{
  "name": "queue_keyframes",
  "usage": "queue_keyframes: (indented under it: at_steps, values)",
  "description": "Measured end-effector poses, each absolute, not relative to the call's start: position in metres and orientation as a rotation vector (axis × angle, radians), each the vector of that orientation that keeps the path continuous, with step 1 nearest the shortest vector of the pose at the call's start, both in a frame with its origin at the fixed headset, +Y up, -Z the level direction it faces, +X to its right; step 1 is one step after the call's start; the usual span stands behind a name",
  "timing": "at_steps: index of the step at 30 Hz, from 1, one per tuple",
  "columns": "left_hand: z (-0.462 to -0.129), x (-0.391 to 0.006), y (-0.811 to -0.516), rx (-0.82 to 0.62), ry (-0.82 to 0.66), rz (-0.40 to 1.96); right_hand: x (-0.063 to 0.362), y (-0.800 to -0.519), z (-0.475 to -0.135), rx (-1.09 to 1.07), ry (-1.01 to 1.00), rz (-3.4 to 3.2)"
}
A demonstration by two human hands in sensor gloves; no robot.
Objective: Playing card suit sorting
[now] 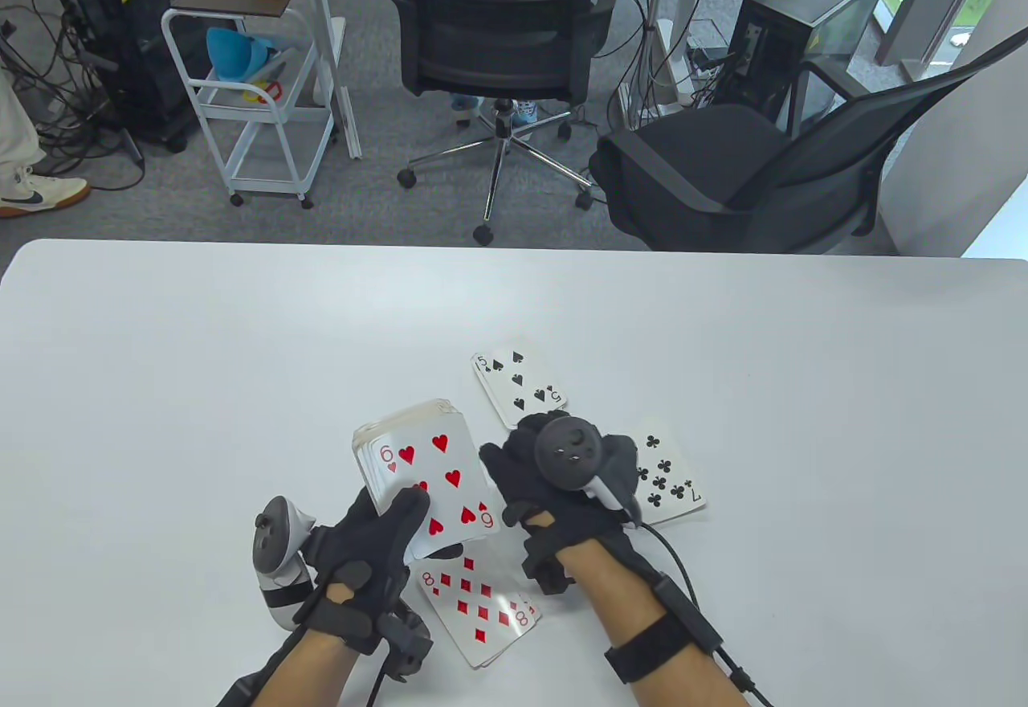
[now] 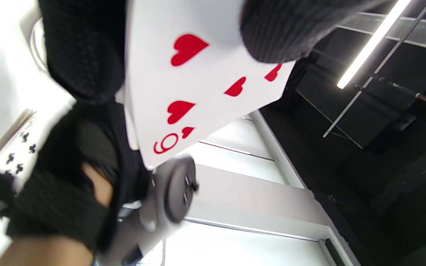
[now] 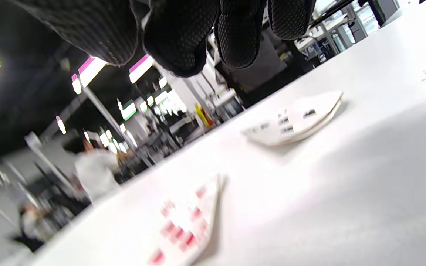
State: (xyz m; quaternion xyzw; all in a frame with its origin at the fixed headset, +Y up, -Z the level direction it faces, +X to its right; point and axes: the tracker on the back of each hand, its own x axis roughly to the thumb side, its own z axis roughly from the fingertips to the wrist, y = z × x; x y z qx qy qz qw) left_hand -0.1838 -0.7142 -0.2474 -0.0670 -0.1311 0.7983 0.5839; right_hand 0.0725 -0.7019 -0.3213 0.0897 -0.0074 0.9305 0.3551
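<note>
From above, your left hand grips the face-up deck, six of hearts on top, near the white table's front edge, ready for dealing. Left wrist: thumb clamps that card. Right wrist: your right hand's fingers hang curled, empty, above sorted piles.

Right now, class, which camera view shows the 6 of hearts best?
The table view: the 6 of hearts tops the deck gripped by the left hand, index and most pips readable. The left wrist view shows it close but partly covered by gloved fingers. The right wrist view misses it.
</note>
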Motion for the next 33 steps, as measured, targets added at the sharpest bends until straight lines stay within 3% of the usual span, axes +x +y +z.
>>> queue_keyframes:
  at_steps: [7,22,33]
  values:
    - [-0.251,-0.178,-0.732,-0.215,-0.250,1.816,0.110,-0.704,-0.296,0.237,-0.231,2.100]
    - [-0.256,-0.174,-0.754,-0.288,-0.171,1.786,0.078,-0.712,-0.273,0.428,-0.263,2.161]
    - [-0.248,-0.172,-0.745,-0.317,-0.176,1.787,0.060,-0.709,-0.260,0.513,-0.327,2.251]
